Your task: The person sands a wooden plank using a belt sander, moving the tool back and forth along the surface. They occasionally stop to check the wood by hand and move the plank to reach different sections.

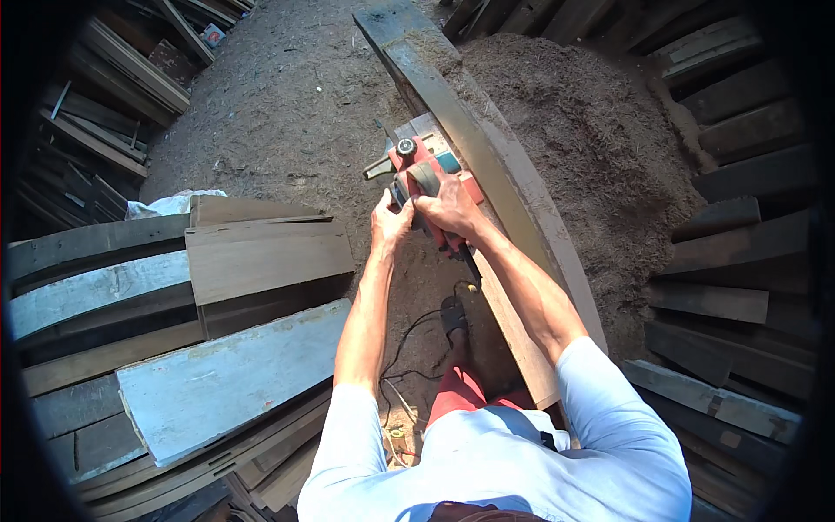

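Note:
A red electric hand planer [421, 170] with a black round knob is at the upper middle, over a narrow wooden board [517, 335]. My right hand [450, 209] is closed around the rear part of the planer. Beside it, my left hand [391, 220] grips the planer's near left side, thumb and fingers against a dark part. Part of the tool's body is hidden behind my hands. The board lies lengthwise along a long, thick beam [513, 183]. From the planer, a black cord [474, 268] runs down toward the ground.
Wood shavings [565, 113] are heaped right of the beam. Stacked boards stand at the right, and a pale blue-white plank [235, 378] lies on more timber at the left. Loose cable [404, 339] trails over the ground near my foot [453, 315].

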Motion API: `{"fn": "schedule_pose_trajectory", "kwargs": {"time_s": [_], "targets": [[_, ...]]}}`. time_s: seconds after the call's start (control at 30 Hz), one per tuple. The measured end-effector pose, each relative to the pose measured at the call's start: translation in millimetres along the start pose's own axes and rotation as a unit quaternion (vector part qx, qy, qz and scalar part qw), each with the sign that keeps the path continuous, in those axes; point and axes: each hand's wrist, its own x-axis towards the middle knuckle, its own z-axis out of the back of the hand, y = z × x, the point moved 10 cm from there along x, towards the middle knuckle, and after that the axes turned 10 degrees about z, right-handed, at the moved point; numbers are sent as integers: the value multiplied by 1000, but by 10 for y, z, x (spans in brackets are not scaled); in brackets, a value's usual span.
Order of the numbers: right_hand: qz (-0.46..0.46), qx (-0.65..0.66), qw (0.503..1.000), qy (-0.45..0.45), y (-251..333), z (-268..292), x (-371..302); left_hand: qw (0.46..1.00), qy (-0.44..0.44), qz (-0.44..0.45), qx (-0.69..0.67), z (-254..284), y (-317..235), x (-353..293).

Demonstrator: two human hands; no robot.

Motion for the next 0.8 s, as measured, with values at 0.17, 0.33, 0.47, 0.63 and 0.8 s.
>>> {"fn": "schedule_pose_trajectory", "kwargs": {"time_s": [0.17,0.33,0.47,0.63,0.8], "targets": [[-46,38,997,38,17,-260,182,997,-8,74,11,276,157,204],[-110,10,993,31,-128,39,-578,999,4,38,-13,-179,228,-488],[-89,-22,996,1,-201,112,-1423,999,-33,-7,12,-431,462,-1299],[-64,-29,997,7,-90,248,-2771,998,-33,4,60,-828,1134,-2447],[-156,17,987,29,-143,421,-4222,994,-29,51,97,-1320,1648,-3795]]}}
